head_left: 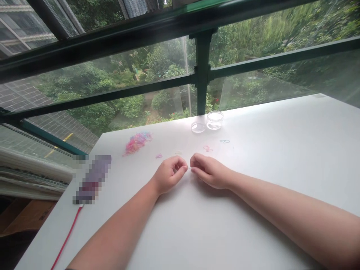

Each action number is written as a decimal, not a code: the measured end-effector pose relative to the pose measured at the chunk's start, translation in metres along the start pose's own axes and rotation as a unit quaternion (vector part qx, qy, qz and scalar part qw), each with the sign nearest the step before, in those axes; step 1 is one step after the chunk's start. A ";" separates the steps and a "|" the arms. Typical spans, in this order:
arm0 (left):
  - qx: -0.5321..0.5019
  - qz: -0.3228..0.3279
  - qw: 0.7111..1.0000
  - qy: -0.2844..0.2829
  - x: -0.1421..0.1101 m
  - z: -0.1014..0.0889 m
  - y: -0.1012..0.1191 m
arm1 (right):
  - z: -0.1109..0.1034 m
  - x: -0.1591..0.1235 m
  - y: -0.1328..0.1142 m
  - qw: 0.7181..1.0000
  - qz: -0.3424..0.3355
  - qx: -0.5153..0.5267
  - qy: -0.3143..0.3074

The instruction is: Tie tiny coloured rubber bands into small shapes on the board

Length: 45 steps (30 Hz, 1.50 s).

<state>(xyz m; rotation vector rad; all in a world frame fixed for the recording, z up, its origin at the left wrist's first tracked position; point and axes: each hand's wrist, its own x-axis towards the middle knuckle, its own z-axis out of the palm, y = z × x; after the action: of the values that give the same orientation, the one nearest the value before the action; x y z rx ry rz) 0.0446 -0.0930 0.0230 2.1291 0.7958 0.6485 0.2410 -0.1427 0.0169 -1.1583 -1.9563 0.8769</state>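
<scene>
Above white table (281, 150), both hands (168, 175) pinched on tiny pale piece (189, 168); beyond, green-framed window (203, 67), trees (165, 56) outside.

The single view looks forward and down from the person's head; it sits close above the table (281, 150) and faces the window frame (201, 67), which slants across the top.

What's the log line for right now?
left hand: pinching; right hand: pinching; tiny pale piece: between them; colorful pile: on white table
</scene>
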 end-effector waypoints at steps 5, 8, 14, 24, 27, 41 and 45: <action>0.009 -0.001 1.000 0.011 0.001 0.001 0.000 | 0.000 0.000 0.004 0.999 -0.004 0.042 -0.012; 0.009 -0.004 1.000 0.009 0.001 0.001 0.000 | 0.000 0.000 0.005 1.000 -0.001 0.025 -0.001; -0.002 0.003 1.000 0.009 0.001 0.002 -0.001 | 0.001 0.000 0.005 0.999 -0.001 0.037 0.014; 0.012 0.006 0.999 0.030 0.001 0.002 0.002 | 0.000 0.000 0.004 1.000 0.002 0.020 0.006; 0.012 0.006 0.999 0.034 0.001 0.002 0.002 | -0.001 0.000 0.003 1.000 -0.005 0.017 0.008; 0.001 0.003 1.000 0.031 0.002 0.002 -0.001 | -0.001 0.000 0.004 1.000 0.001 0.018 0.018; -0.001 0.000 1.000 0.030 0.002 0.001 -0.002 | -0.001 0.001 0.005 1.000 -0.006 0.012 0.019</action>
<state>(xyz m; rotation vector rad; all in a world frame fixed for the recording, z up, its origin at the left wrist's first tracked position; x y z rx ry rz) 0.0458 -0.0912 0.0210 2.1171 0.8279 0.7143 0.2434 -0.1400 0.0135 -1.1397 -1.9151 0.8627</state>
